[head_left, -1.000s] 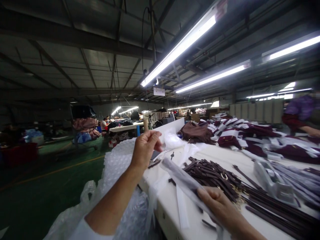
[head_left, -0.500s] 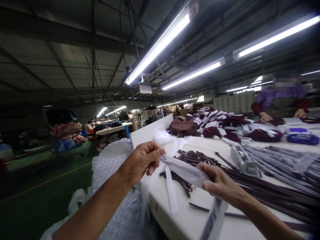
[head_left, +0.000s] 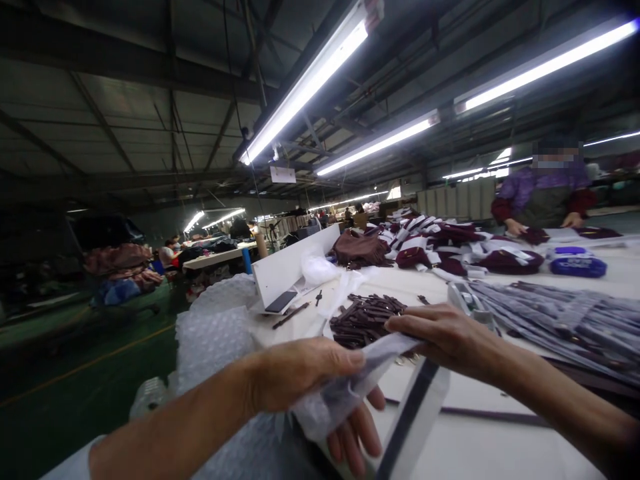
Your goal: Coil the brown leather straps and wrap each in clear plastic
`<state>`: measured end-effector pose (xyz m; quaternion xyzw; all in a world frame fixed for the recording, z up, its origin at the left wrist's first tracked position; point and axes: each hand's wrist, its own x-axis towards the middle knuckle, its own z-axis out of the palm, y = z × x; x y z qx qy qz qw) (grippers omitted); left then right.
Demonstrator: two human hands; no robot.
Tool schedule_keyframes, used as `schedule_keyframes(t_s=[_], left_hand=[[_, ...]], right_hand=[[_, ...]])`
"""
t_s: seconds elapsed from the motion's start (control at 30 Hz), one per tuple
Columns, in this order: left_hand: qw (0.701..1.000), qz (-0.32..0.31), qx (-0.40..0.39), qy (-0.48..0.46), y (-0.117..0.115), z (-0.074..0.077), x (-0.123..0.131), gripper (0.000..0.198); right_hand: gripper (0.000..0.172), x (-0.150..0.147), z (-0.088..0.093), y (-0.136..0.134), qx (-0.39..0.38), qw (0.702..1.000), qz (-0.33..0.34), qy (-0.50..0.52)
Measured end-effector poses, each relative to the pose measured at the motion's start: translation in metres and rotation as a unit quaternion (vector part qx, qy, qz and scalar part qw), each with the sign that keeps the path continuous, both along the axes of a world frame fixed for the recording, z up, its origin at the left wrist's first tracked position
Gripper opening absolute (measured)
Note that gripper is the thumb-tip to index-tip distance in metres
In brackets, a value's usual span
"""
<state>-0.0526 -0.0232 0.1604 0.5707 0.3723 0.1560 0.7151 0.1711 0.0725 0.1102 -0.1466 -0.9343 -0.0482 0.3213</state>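
While the clear sleeve [head_left: 387, 352] is pinched by the right hand [head_left: 447, 333], its end is now thumb-held by the left hand [head_left: 305, 370], apparently slackened between them.

The plastic sleeve [head_left: 345, 390] covers the palm of the left hand [head_left: 305, 370], so its fingers are seen only in part. Below the right hand [head_left: 444, 330], the dark strip [head_left: 410, 413] is cut by the lower edge. Just behind this hand, the grey device [head_left: 467, 300] is partly hidden. Farther right of it, the print on the blue packet [head_left: 577, 265] is too small to be read.
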Motion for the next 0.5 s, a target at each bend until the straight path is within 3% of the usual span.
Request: schedule_keyframes(t_s=[0.1,0.17,0.23,0.3,0.37,0.5], left_hand=[[0.995,0.050,-0.004,-0.092,-0.012,-0.026,0.015,0.035],[0.986,0.099,0.008,-0.136,-0.018,-0.032,0.022,0.031],[0.976,0.138,0.032,-0.167,-0.022,-0.027,0.028,0.026],[0.959,0.182,0.086,-0.198,-0.025,-0.012,0.032,0.020],[0.932,0.226,0.167,-0.227,-0.024,0.009,0.032,0.018],[0.861,0.269,0.383,-0.197,-0.007,0.049,0.020,0.030]], right_hand=[[0.034,0.000,0.000,0.000,0.006,1.000,0.008,0.025],[0.035,-0.007,-0.001,-0.002,-0.014,0.998,0.041,0.046],[0.036,-0.020,-0.007,-0.005,-0.072,0.990,0.080,0.094],[0.036,-0.040,-0.022,-0.007,-0.183,0.962,0.101,0.174],[0.040,-0.065,-0.049,-0.011,-0.333,0.901,0.111,0.254],[0.054,-0.118,-0.125,-0.032,-0.582,0.738,0.156,0.304]])
